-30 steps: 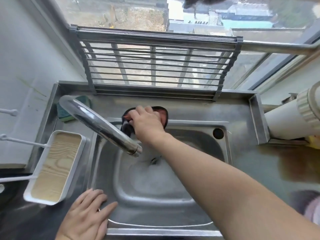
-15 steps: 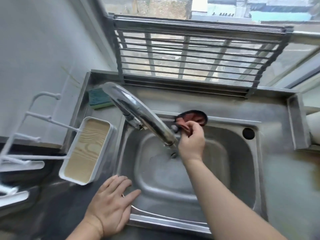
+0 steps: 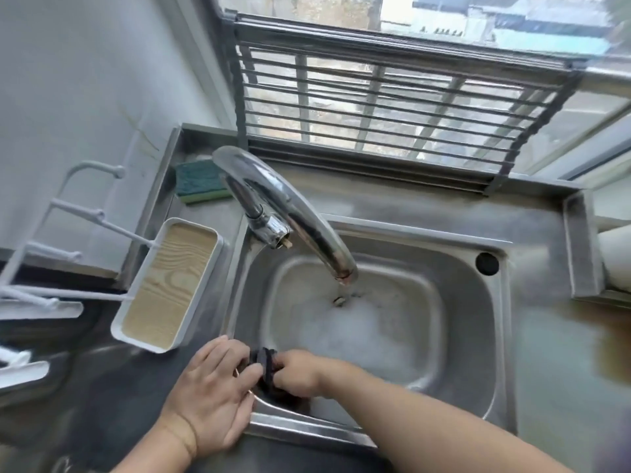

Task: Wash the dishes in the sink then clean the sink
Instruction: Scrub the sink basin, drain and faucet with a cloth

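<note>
Low in the frame, the right hand (image 3: 296,373) is curling round a dark cloth (image 3: 265,365), pinching it against the near left corner of the steel sink (image 3: 478,353); the cloth's lower part is disappearing behind the fingers, and its weave is too blurred to read. Just beside it, the left hand (image 3: 212,397) is lying flat with fingers spread on the rim, fingertips touching the cloth. Foamy white water is covering the basin floor, partly veiling the drain. Above centre, the curved chrome tap (image 3: 290,213) is arching over the basin. Upper left, a green sponge (image 3: 199,181) is sitting on the worktop (image 3: 392,203). A white tray (image 3: 170,285) with a wood-grain base is jutting in at left, beside a white rack (image 3: 51,233) that is cut off by the frame edge. A barred metal rack (image 3: 392,107) is leaning against the window.
</note>
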The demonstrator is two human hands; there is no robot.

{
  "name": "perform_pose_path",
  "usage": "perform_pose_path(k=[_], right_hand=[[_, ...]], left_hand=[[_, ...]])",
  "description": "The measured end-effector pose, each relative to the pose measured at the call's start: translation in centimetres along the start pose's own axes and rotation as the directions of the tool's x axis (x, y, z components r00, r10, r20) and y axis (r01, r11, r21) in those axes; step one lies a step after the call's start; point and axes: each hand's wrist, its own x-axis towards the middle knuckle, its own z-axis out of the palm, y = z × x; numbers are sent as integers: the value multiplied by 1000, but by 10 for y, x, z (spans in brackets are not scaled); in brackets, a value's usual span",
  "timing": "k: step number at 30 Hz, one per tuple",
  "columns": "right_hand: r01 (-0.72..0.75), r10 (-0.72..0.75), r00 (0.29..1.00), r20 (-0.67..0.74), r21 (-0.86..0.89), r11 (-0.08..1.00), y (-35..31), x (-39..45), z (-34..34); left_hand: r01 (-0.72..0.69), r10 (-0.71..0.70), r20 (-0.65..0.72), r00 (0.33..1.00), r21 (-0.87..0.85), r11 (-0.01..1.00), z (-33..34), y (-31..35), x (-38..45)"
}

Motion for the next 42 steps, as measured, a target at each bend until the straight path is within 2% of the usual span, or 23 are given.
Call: perform_pose_path(k=[3, 7, 9, 11, 12, 14, 16, 18, 19, 21, 24, 25, 28, 29, 30, 31, 32, 33, 35, 36, 38, 40, 42], right_hand=[[-74, 79, 994, 78, -67, 995, 38, -42, -18], [-144, 235, 962, 138, -472, 870, 94, -134, -54], [-134, 338, 936, 97, -790, 598, 110, -168, -74], [-118, 380, 925, -8, -956, 267, 112, -181, -101], [-112, 348, 936, -48, -980, 166, 110, -182, -120], [-189, 238, 958, -162, -977, 96, 103, -184, -168], [-313, 49, 950, -309, -940, 136, 97, -194, -223], [-434, -109, 882, -458, -881, 187, 103, -210, -267], [-464, -136, 850, -509, -845, 264, 110, -217, -279], [-490, -77, 802, -592, -726, 482, 133, -224, -276], [-500, -80, 740, -667, -627, 598, 170, -216, -205], [-494, -69, 738, -671, -608, 621, 174, -215, -172], [-507, 164, 811, -561, -535, 676, 159, -222, -86], [-498, 259, 824, -504, -425, 756, 148, -230, -70], [-383, 285, 863, -418, -172, 907, 144, -236, -61], [-211, 272, 899, -342, 205, 956, 137, -241, -58], [-48, 233, 938, -257, 568, 822, 133, -245, -58], [69, 165, 968, -190, 831, 552, 133, -246, -60], [160, 70, 984, -161, 987, 16, 123, -244, -64], [173, 13, 985, -173, 977, -126, 111, -242, -65], [325, 30, 944, -327, 917, -232, 86, -231, -66], [526, 323, 826, -461, 838, -149, 72, -209, -62], [528, 364, 826, -430, 817, -234, 60, -185, -65]], left_hand=[[-11, 11, -14, 1000, 10, 1000, 1, 0, 0], [-8, 8, -43, 999, -9, 1000, 3, -1, 0], [-6, 4, -73, 997, -26, 1000, 4, -1, 2], [-2, -2, -102, 995, -34, 999, 4, 0, 3], [0, -5, -115, 993, -43, 999, 5, 1, 4], [13, -23, -140, 990, -75, 997, 6, 2, 5], [27, -41, -154, 987, -91, 995, 7, 2, 5], [15, -24, -137, 990, -66, 998, 10, 0, 4], [9, -15, -125, 992, -48, 999, 10, -2, 3], [12, -16, -115, 993, -29, 999, 10, -4, 3], [-4, 2, -127, 992, -16, 1000, 10, -4, 3], [-6, 5, -129, 992, -13, 1000, 10, -3, 4], [5, -6, -117, 993, -3, 1000, 10, -3, 3], [4, -4, -98, 995, -1, 1000, 10, -4, 2], [2, -2, -72, 997, 1, 1000, 10, -5, 1], [1, -1, -49, 999, 6, 1000, 10, -5, 0], [-1, 2, -35, 999, 12, 1000, 10, -6, -1], [-2, 3, -26, 1000, 16, 1000, 11, -7, -1], [-4, 4, -14, 1000, 22, 1000, 9, -6, -1], [-5, 6, -15, 1000, 28, 1000, 8, -6, 0], [-22, 23, -27, 999, 49, 999, 7, -4, 1], [-31, 32, -28, 999, 59, 998, 6, -3, 2], [-28, 30, -28, 999, 64, 998, 5, -3, 2]])
